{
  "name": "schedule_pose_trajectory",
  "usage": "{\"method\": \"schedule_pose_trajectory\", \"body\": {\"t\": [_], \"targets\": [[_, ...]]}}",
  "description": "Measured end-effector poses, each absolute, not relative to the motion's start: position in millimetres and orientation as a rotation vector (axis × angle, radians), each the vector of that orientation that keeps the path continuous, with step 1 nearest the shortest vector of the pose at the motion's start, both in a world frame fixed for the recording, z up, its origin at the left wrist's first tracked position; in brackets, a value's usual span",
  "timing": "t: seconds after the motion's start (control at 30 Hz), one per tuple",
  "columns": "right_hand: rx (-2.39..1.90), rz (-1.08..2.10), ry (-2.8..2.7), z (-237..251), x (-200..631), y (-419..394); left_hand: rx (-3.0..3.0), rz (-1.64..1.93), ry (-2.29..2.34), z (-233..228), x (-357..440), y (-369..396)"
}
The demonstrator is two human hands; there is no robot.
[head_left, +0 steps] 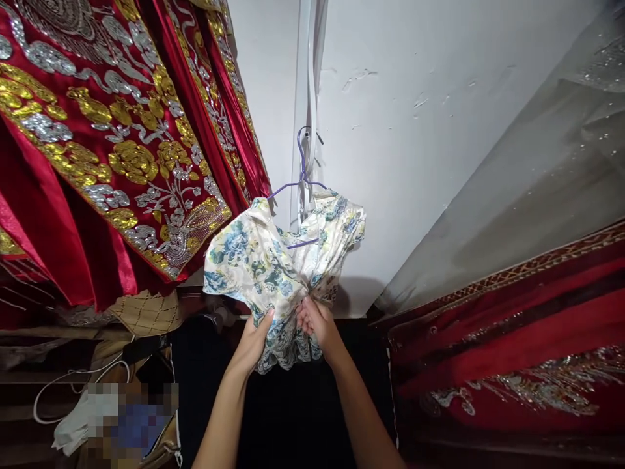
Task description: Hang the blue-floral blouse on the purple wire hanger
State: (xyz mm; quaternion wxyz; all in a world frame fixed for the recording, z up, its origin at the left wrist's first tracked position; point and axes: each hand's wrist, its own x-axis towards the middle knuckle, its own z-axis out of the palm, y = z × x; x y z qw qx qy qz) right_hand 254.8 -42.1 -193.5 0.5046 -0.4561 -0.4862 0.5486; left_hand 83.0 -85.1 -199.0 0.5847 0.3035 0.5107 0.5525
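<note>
A white wall (420, 143) fills the middle and upper part of the room, its paint marked by small scuffs and flaking patches (359, 79). Pale vertical strips (312, 58) run down it. On the left hangs red satin cloth (114, 260), thick with gold and silver embroidery (134, 161); on the right, sheer pale netting (517, 182) dotted with sparkles slopes down to deep red fabric (527, 326) with a patterned band (517, 273). The light is uneven — bright on the wall, dim toward the bottom corners — and at lower left a white cord (51, 376) loops through shadowy clutter, partly pixelated.
</note>
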Motion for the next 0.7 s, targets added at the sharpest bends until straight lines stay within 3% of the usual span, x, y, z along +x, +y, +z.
{"method": "schedule_pose_trajectory", "body": {"t": [0.23, 0.43, 0.57, 0.7], "targets": [[-1.069, 1.361, -1.178, -194.4, 238.9, -54.0, 0.707, 1.38, 1.153, -202.5, 80.6, -87.9], [-1.13, 1.415, -1.091, -184.2, 254.4, -64.0, 1.227, 2.334, 1.717, -224.8, 88.4, -83.4], [-1.103, 1.544, -1.146, -174.4, 253.3, -72.7, 1.935, 1.741, 1.653, -228.5, 110.3, -84.1], [-1.094, 1.526, -1.277, -156.5, 254.0, -67.6, 1.835, 1.559, 1.426, -231.7, 126.7, -83.3]]}}
